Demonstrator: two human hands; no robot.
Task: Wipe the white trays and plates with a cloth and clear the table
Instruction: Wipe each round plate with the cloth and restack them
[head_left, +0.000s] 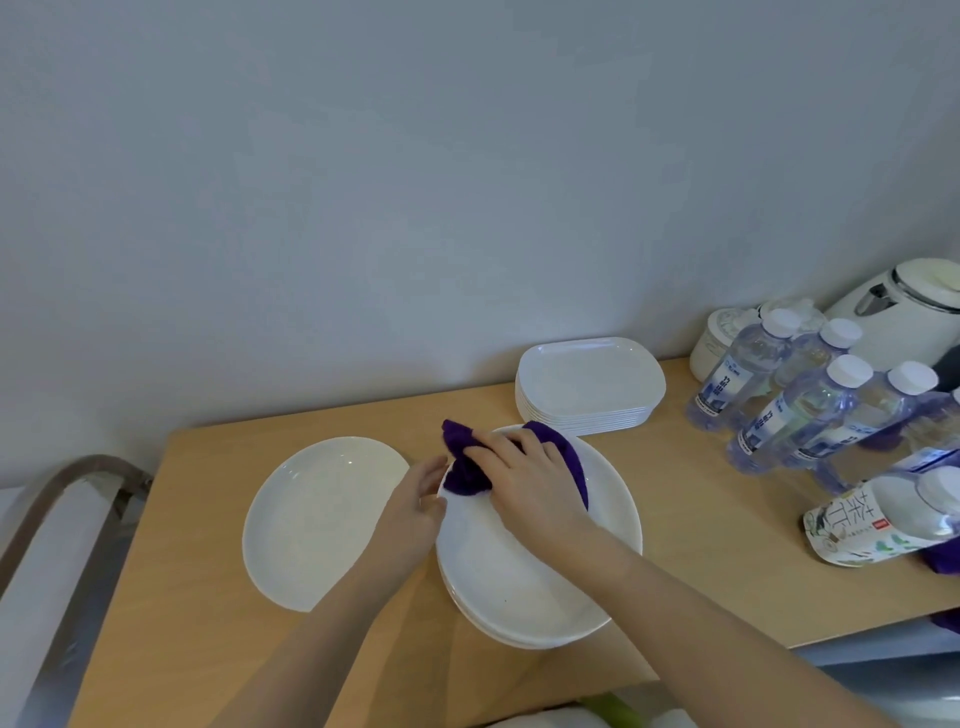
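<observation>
Cloth (470, 467) under right grip (524, 480), atop plate (519, 582).

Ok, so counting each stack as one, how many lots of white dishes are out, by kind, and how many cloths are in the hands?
Single plate lying alone: 1
Stack of plates: 1
Stack of trays: 1
Purple cloth under the right hand: 1
Total: 4
</observation>
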